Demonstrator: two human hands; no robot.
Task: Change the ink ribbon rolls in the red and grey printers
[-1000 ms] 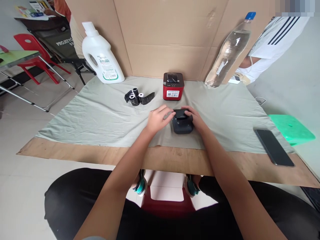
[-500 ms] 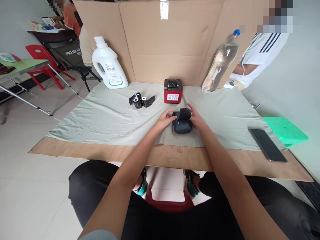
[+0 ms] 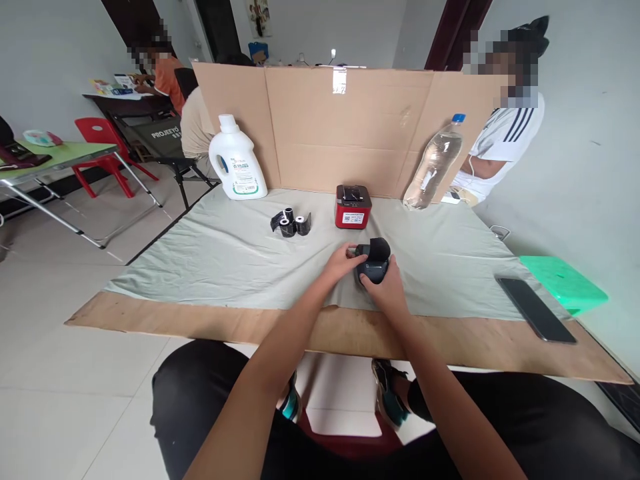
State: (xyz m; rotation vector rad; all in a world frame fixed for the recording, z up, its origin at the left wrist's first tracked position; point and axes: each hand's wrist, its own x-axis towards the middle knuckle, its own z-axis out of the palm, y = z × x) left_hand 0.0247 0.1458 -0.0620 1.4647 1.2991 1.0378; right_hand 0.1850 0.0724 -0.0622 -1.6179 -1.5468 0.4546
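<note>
**Both hands on small black printer, lid raised, near-centre of cloth**

Small black box-shaped label printer (image 3: 373,267) sits on the pale grey-green cloth (image 3: 210,260), near the cloth's near edge and a little right of centre. Its curved black lid (image 3: 379,249) stands tipped up. What lies in the opened compartment cannot be made out.

Left hand (image 3: 343,260): fingers curled together, fingertips pinching at the left end of the raised lid. Right hand (image 3: 385,288): cupped around the near side of the printer body, fingers pressed against it.

Edges and room: a bare strip of brown board tabletop (image 3: 200,323) runs along the near edge, beyond the cloth. Open cloth lies left of the hands and to the right. A flat black phone (image 3: 536,309) lies near the right corner, well apart from the printer. A tall brown cardboard screen (image 3: 345,133) closes the far edge.

Far side: red-and-black cube printer (image 3: 353,206) just beyond the black one; black-wrapped paper rolls (image 3: 291,223) to its left; white plastic detergent jug (image 3: 237,167), capped, at far left; clear plastic bottle with blue cap (image 3: 434,163) leaning on the cardboard at far right, contents unclear.

A person in a white striped shirt (image 3: 503,143) sits beyond the right end.
</note>
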